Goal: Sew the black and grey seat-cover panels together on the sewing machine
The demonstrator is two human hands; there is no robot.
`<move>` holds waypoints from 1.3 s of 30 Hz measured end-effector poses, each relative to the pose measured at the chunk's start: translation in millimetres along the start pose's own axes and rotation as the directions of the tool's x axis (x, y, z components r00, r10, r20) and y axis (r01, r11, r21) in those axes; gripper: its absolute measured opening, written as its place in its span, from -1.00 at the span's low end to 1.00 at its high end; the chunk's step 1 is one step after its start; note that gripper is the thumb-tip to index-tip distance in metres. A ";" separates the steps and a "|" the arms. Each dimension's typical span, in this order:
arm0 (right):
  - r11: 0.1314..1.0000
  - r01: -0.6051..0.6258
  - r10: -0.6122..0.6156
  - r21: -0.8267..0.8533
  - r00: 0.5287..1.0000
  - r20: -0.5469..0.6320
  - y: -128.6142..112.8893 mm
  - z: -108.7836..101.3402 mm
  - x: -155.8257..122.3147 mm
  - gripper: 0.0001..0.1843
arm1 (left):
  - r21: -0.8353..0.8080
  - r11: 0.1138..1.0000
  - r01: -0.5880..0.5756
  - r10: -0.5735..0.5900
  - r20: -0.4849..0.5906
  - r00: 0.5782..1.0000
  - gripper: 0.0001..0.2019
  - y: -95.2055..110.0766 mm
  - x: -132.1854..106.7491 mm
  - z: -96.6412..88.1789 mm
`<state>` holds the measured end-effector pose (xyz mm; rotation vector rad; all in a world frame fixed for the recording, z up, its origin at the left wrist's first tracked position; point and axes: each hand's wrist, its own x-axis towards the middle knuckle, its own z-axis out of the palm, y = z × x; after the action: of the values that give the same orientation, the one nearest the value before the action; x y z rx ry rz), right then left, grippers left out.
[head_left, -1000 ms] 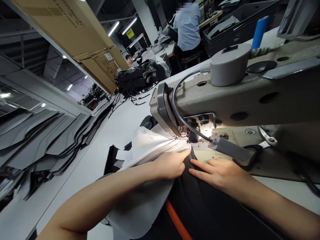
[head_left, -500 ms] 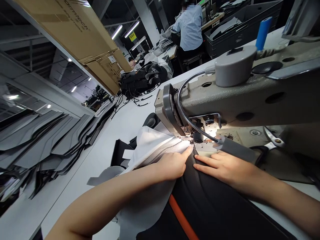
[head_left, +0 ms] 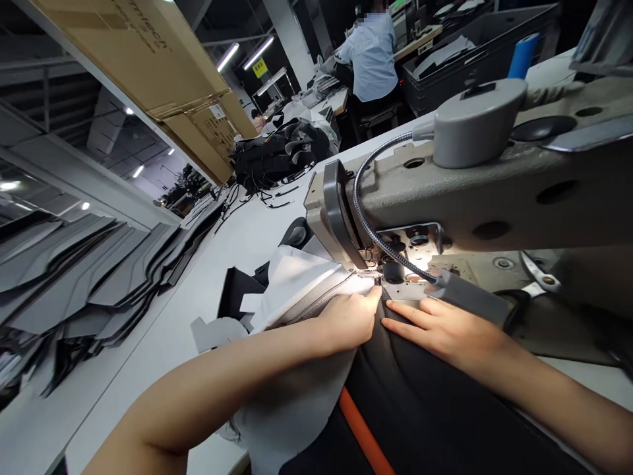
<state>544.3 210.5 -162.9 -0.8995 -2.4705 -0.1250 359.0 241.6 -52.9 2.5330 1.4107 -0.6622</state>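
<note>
Under the lit head of a sewing machine (head_left: 380, 204) lie a light grey fabric piece (head_left: 301, 284) and a black fabric piece (head_left: 420, 402) with an orange strip (head_left: 363, 429). My left hand (head_left: 351, 320) is closed at their join, its index finger stretched close to the presser foot and the other fingers curled on the cloth. To its right, my right hand (head_left: 455, 330) rests open, fingers apart and flat on the black fabric. The cloth under both palms is hidden.
Scissors (head_left: 539, 277) lie on the machine bed at the right. Stacks of grey cut panels (head_left: 99, 277) fill the left side, with a dark pile (head_left: 287, 152) at the back. A large carton (head_left: 133, 59) stands behind. A person (head_left: 373, 56) sits further off near a grey bin (head_left: 479, 63).
The light grey fabric has shifted and turned slightly near the machine, and a loose flap at its left has swung upward. Both hands stay near the presser foot. The view has shifted a little.
</note>
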 end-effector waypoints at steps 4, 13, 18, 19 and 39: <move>0.984 0.137 -0.142 0.115 0.989 0.036 10.9 -18.2 1.4 -0.31 | 0.027 0.999 0.016 -0.016 -0.027 1.000 -0.41 4.9 -3.0 7.5; 0.939 0.326 -0.312 0.108 0.942 -0.123 -35.6 -42.2 -4.9 -0.59 | -0.059 0.989 -0.137 0.148 0.257 0.955 -0.26 -32.2 -19.6 -20.2; 0.985 0.122 -0.092 0.123 0.970 -0.223 -83.1 -13.6 13.0 -0.63 | 0.080 0.988 -0.134 0.119 0.177 0.977 -0.24 -33.1 -19.6 -11.1; 0.987 0.102 -0.075 0.123 0.976 -0.202 -80.2 -14.1 10.7 -0.60 | 0.116 0.986 -0.119 0.099 0.160 0.982 -0.22 -29.9 -21.3 -6.4; 0.953 -0.028 0.075 0.301 0.986 -0.146 -67.3 -23.6 14.8 -0.74 | 0.133 0.980 -0.149 0.151 -0.006 0.988 -0.30 -24.8 -27.3 12.1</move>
<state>502.7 160.9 -129.6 -0.7903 -2.2406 0.1861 322.1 229.8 -49.5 2.7191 1.2014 -0.7321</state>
